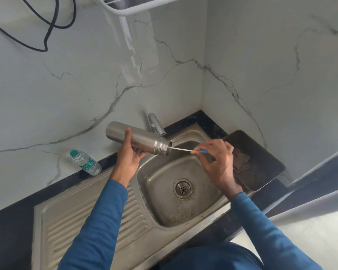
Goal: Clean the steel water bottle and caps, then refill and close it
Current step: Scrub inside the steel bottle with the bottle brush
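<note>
The left hand (128, 158) grips the steel bottle (141, 140) with curled fingers, sideways above the sink's (162, 178) back-left corner, mouth (uncapped) facing right. The right hand (219, 158) pinches a thin brush (180, 149) by its handle, its wire entering that mouth.

I log a plastic bottle (85, 162) left of the sink (160, 180), a dark tray (261, 158) right of it, black cable (47, 34) and white rack (137, 10) high above it.

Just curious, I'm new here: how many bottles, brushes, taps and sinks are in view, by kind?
Bottles: 2 (steel bottle, plastic bottle)
Brush: 1
Tap: 1
Sink: 1
Total: 5
</note>
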Demonstrator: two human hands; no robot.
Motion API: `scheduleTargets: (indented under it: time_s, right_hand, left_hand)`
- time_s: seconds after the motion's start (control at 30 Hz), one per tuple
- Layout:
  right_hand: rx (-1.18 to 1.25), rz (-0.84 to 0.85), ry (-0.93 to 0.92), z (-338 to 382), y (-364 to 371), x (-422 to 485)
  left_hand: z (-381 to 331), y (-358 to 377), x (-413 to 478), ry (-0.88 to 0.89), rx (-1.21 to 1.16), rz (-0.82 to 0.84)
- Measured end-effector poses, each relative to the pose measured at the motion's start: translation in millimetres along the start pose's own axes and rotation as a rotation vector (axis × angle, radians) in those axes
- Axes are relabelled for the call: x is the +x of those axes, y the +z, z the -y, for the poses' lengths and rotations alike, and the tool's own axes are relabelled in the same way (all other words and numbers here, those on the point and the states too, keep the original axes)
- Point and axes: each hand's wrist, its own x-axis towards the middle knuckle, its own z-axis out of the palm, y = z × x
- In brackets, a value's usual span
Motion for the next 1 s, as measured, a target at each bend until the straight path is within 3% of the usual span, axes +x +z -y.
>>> scheduleTargets:
  time_s: [0.4, 0.53, 0.83, 1.0]
  right_hand:
    - [0.056, -0.007, 0.149, -27, -31, -5]
    - [0.021, 0.005, 0.114, -9, -18, -11]
    - [-0.135, -0.172, 0.095, -21, -42, 0]
    - [-0.115, -0.078, 0.034, -17, -29, 2]
  left_hand:
    - [-5, 5, 0, 0.045, -0.063, -0.044]
    - [8, 24, -12, 0.131, 0.004, -0.012]
    - [-4, 19, -4, 0.215, -0.060, -0.160]
    - [12, 21, -11, 0.201, -0.017, -0.160]
